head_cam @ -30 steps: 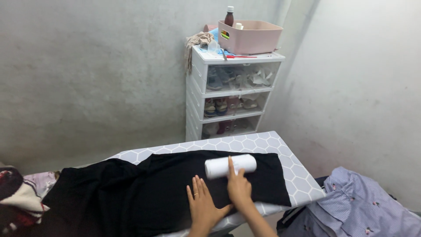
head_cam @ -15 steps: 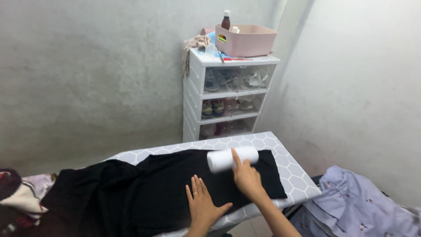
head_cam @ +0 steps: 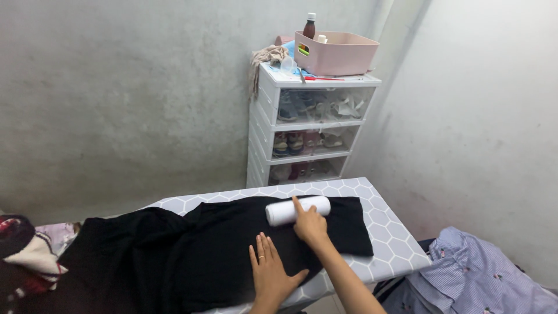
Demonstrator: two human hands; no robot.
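Left hand: the left hand (head_cam: 272, 273) is laid flat, palm down, on the black garment (head_cam: 192, 256), fingers fully spread and nothing gripped.
Right hand: the right hand (head_cam: 310, 224) is rested against the white roller (head_cam: 297, 210), index finger stretched over it and the other fingers loosely curled; no closed grasp around it can be made out.
Roller position: the white roller is laid on the black garment, near the right end of the board, just beyond the right hand.
Roller axis: the long axis is run left to right across the board, the right end angled slightly away from the camera.
Garment: the black garment is spread along the hexagon-patterned board (head_cam: 386, 232), its left part bunched and draped off the edge.
Pink bin: a pink bin (head_cam: 337, 53) is set on top of the drawer unit (head_cam: 311, 125); a brown bottle (head_cam: 310, 26) with a white cap is seen standing up from it.
Drawers: 3 clear drawers are seen, holding jumbled items that cannot be told apart clearly.
Lower right: a striped blue shirt (head_cam: 476, 279) is heaped beside the board.
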